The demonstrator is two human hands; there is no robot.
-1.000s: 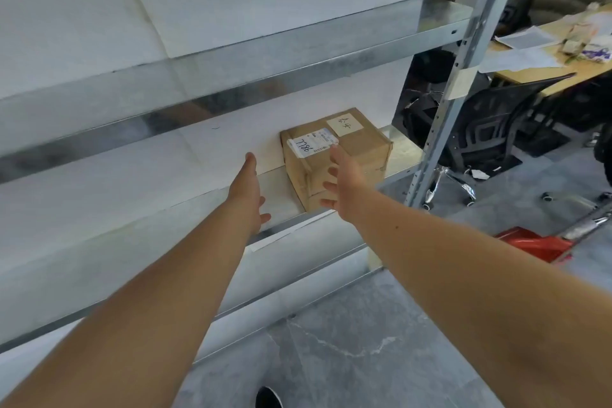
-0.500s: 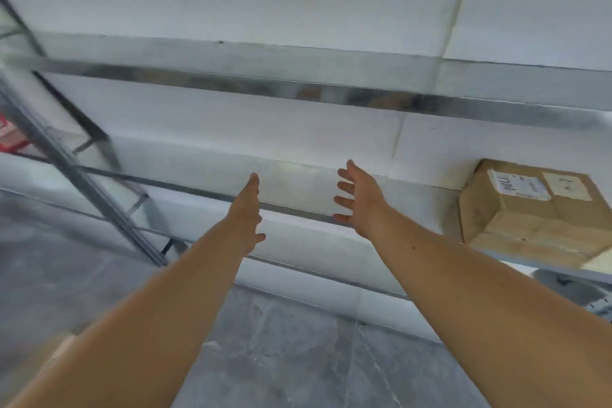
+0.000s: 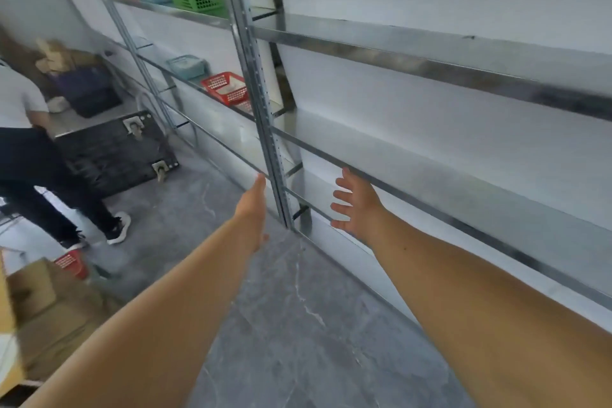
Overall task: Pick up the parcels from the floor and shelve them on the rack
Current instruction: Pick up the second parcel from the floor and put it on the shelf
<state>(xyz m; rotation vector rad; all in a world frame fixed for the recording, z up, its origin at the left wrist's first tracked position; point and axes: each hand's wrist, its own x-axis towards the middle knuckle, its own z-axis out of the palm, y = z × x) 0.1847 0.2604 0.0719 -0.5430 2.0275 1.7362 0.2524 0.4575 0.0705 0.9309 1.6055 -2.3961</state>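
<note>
Beside the metal rack (image 3: 261, 103), left hand (image 3: 253, 209) flat and empty, right hand (image 3: 356, 200) spread open and empty, cardboard parcels (image 3: 39, 305) on the floor at eight o'clock, well apart from both hands.

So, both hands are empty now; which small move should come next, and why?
Probably turn further left and lower both hands toward the cardboard boxes on the floor. The left hand and right hand are open and hold nothing, and the rack shelf ahead looks bare.

no readable text, labels, numbers or signs anywhere in view
</note>
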